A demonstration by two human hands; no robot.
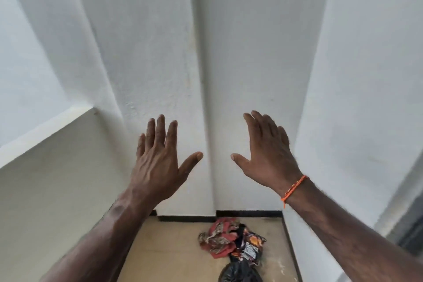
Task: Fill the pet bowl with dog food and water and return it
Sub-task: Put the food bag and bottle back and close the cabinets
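Both hands are raised in front of a white wall, palms away from me and fingers spread straight. My left hand (160, 158) is at centre left and holds nothing. My right hand (267, 155), with an orange thread band at the wrist, is at centre right and is also empty. No pet bowl is in view. On the floor below lies a printed orange and black packet (248, 247); I cannot tell whether it is dog food.
A red patterned cloth (217, 239) lies crumpled on the tan floor (169, 254) by the wall's black skirting. A black plastic bag (240, 273) sits just below the packet. A low cream parapet (45, 135) runs along the left; white walls close in the corner.
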